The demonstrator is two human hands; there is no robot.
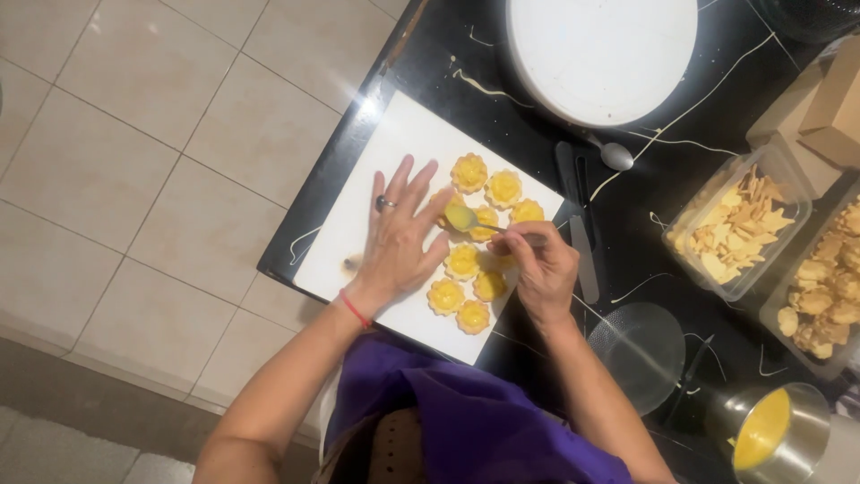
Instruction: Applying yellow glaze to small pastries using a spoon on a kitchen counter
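Note:
Several small flower-shaped tart shells (469, 172) filled with yellow cream lie on a white board (394, 143) at the edge of a black table. My left hand (399, 235) rests flat on the board with fingers spread, its fingertips touching a tart. It wears a ring and a red wrist string. My right hand (537, 265) grips a small spoon (464, 218) whose bowl carries yellow cream, held over a tart beside my left fingertips.
A round white lid or plate (600, 54) sits at the back, with a metal spoon (614, 155) near it. Two clear tubs (736, 224) of pastry pieces stand at the right. A steel pot of yellow cream (772, 430) and a clear lid (638, 345) are near right. Tiled floor at left.

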